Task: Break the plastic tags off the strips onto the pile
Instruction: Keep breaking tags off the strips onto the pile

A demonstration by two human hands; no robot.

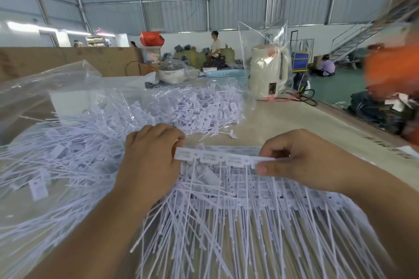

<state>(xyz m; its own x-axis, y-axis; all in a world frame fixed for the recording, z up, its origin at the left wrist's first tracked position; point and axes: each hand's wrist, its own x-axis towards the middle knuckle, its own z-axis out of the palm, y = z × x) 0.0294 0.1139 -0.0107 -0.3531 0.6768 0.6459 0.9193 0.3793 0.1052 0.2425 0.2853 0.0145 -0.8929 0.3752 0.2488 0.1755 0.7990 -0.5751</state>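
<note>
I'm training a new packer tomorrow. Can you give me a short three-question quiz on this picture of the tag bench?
1. True or false: both hands hold the same strip of tags.
2. Where is the big pile of loose tags: to the person's left or right?
3. What stands at the far end of the table: A) kettle, B) lamp, C) fan?

Key
1. True: the left hand and right hand pinch its two ends.
2. Left, on clear plastic sheeting.
3. A, a cream kettle.
</note>
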